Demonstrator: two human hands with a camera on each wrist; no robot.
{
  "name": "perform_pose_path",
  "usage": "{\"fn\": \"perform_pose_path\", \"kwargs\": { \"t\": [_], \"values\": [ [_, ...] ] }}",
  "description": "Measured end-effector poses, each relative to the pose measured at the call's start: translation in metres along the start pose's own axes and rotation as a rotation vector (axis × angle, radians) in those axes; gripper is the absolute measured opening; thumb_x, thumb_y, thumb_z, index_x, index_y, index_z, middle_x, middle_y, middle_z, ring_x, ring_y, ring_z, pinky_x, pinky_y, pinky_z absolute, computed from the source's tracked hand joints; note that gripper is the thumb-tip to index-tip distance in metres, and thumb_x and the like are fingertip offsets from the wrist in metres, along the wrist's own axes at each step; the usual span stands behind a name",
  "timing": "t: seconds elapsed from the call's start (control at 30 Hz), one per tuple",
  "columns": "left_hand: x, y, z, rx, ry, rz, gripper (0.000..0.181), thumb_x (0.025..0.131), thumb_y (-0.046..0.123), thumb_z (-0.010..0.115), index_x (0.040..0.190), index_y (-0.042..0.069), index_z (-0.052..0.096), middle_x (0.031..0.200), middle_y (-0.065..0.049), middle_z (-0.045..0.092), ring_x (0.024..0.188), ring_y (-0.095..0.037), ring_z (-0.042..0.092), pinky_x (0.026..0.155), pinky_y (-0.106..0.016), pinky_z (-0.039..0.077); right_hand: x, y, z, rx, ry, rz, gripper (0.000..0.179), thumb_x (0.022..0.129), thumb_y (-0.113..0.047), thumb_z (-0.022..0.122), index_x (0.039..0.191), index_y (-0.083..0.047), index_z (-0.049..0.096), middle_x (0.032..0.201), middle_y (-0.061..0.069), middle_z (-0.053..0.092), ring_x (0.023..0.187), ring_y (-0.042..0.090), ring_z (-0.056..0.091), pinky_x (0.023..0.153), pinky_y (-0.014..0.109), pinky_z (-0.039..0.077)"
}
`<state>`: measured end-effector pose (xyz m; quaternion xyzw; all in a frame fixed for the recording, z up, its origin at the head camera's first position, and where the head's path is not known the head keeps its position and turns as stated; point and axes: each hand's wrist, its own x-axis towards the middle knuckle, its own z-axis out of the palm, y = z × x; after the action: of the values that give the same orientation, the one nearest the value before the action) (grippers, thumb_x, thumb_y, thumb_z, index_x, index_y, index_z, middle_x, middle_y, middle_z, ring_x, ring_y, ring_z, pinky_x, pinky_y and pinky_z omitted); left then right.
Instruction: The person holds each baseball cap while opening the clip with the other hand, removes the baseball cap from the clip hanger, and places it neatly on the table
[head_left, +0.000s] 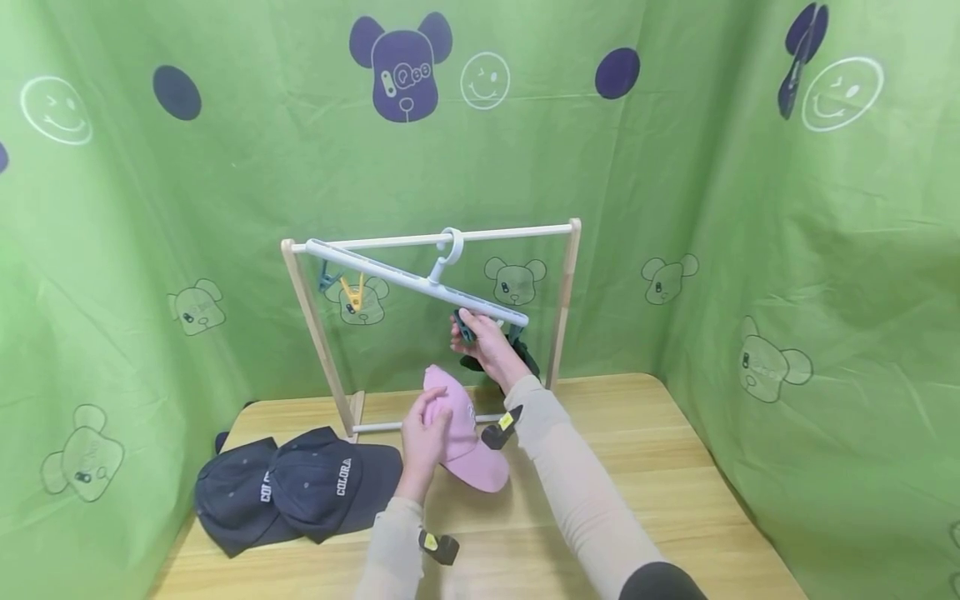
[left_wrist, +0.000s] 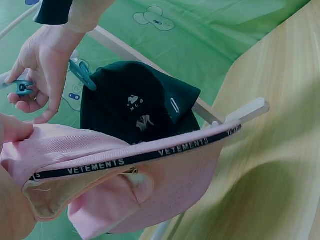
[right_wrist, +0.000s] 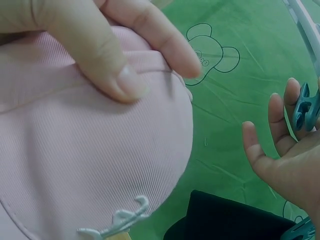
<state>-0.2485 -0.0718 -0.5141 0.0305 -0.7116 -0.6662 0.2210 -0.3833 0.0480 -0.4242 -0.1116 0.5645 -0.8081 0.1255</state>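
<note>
My left hand [head_left: 423, 437] holds a pink cap [head_left: 474, 463] by its crown, thumb on one side and fingers on the other. In the left wrist view, the cap's inner band with white lettering faces the camera. Up at the hanger [head_left: 390, 272], my right hand [head_left: 491, 348] pinches a teal clip [head_left: 462, 327] between thumb and fingers. The hanger hooks over the rack's rod and tilts down to the right. A dark green cap [left_wrist: 135, 95] hangs from another teal clip [left_wrist: 82, 74] near its lower end, partly behind my right hand in the head view.
A wooden rack [head_left: 315, 325] stands at the back of the table [head_left: 630, 483]. Two dark caps [head_left: 315, 483] lie overlapping at the left. A yellow clip [head_left: 354, 293] and a teal clip [head_left: 327, 277] hang from the hanger's raised end. Green curtains [head_left: 750, 208] enclose the table.
</note>
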Motion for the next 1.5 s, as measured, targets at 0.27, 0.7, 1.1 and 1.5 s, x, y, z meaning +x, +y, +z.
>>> {"fn": "perform_pose_path", "kwargs": {
  "t": [0.27, 0.7, 1.1, 1.5],
  "values": [
    [0.002, -0.004, -0.006, -0.001, 0.020, -0.012, 0.033, 0.085, 0.004, 0.068, 0.115, 0.019, 0.069, 0.131, -0.013, 0.063, 0.125, -0.031, 0.056, 0.109, -0.050, 0.042, 0.001, 0.000, -0.002, -0.001, 0.008, 0.009, 0.021, 0.101, -0.029, 0.049, 0.101, -0.010, 0.059, 0.075, -0.004, 0.062, 0.070, 0.009, 0.059, 0.074, 0.028, 0.055],
    [0.003, -0.007, -0.016, 0.012, 0.100, -0.080, 0.034, 0.087, 0.002, 0.066, 0.118, 0.014, 0.068, 0.133, -0.017, 0.061, 0.119, -0.032, 0.058, 0.099, -0.049, 0.049, 0.003, 0.001, -0.002, 0.009, -0.037, 0.013, 0.023, 0.101, -0.032, 0.049, 0.101, -0.011, 0.059, 0.076, -0.004, 0.062, 0.072, 0.009, 0.059, 0.076, 0.029, 0.055],
    [0.000, -0.008, -0.024, 0.021, 0.131, -0.045, 0.032, 0.087, 0.006, 0.066, 0.116, 0.019, 0.069, 0.131, -0.014, 0.063, 0.114, -0.029, 0.060, 0.089, -0.038, 0.053, 0.003, 0.000, -0.004, -0.014, -0.048, 0.023, 0.025, 0.101, -0.034, 0.048, 0.104, -0.011, 0.059, 0.076, -0.004, 0.062, 0.072, 0.010, 0.058, 0.077, 0.029, 0.054],
    [-0.003, -0.015, -0.033, 0.066, 0.197, -0.061, 0.031, 0.086, 0.009, 0.068, 0.115, 0.020, 0.070, 0.130, -0.015, 0.063, 0.118, -0.030, 0.059, 0.097, -0.047, 0.049, 0.004, 0.002, -0.005, -0.015, -0.045, 0.024, 0.025, 0.101, -0.035, 0.049, 0.102, -0.012, 0.060, 0.075, -0.004, 0.061, 0.070, 0.009, 0.057, 0.076, 0.029, 0.053]
  ]
}}
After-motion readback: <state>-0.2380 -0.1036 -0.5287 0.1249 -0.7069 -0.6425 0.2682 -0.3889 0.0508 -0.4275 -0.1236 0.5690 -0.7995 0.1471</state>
